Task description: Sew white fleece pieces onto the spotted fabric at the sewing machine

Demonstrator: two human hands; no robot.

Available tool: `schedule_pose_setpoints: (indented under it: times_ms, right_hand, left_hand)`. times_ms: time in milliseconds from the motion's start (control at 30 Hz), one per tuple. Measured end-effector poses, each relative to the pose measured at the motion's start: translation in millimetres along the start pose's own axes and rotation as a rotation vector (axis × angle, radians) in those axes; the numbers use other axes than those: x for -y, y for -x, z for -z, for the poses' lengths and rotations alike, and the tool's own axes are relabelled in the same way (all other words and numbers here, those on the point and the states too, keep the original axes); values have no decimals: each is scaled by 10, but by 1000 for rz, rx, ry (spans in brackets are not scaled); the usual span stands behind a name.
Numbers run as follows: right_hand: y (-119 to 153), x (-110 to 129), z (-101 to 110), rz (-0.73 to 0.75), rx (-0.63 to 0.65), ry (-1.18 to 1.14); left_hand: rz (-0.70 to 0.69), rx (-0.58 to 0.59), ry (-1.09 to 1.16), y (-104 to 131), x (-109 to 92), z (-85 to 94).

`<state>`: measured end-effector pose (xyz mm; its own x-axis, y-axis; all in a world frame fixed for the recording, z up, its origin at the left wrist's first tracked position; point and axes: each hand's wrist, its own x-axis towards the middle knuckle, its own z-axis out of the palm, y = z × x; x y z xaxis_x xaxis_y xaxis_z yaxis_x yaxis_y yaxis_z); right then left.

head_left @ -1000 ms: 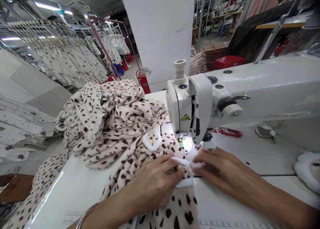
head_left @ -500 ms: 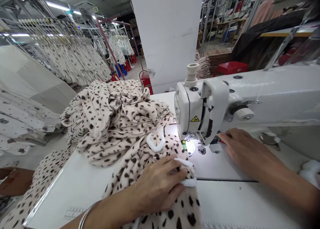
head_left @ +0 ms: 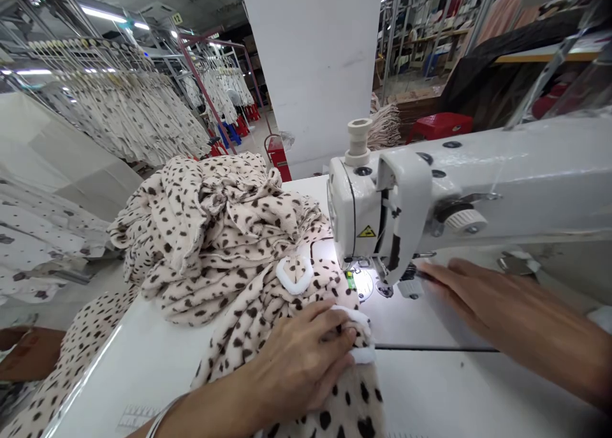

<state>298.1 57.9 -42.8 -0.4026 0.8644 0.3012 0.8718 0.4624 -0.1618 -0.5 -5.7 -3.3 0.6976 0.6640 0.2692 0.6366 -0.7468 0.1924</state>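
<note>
My left hand is closed on the edge of a cream fleece fabric with dark spots, its fingers curled over a folded strip of white fluffy trim. A white trim shape, like a heart outline, lies on the fleece beyond that hand. Part of the fabric edge reaches the lit needle plate of a white sewing machine. My right hand is right of the needle area, under the machine arm, its fingers stretched toward the parts behind the needle. Its fingertips are partly hidden there.
The rest of the spotted fleece is heaped on the white table to the left and hangs over its edge. A white pillar stands behind. Hanging garments fill the left background, and a red stool is at the back right.
My right hand has shifted slightly down, and its fingers look straighter; a small red spot at its fingertips no longer shows. My left hand and the fleece stay nearly in place.
</note>
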Motion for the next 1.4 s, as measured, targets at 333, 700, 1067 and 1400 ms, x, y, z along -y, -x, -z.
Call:
schedule_pose_setpoints:
  times_ms: [333, 700, 1067, 1400]
  right_hand:
    - [1, 561, 164, 144, 246, -371]
    - [21, 663, 1, 130, 129, -229]
    - [-62, 665, 18, 181, -40, -116]
    - [-105, 597, -111, 95, -63, -123]
  left_hand:
    - [-27, -39, -87, 10, -8, -73]
    - [-46, -94, -58, -71, 57, -112]
    - [-19, 19, 39, -178, 228, -62]
    - [-17, -35, 33, -214, 290, -107]
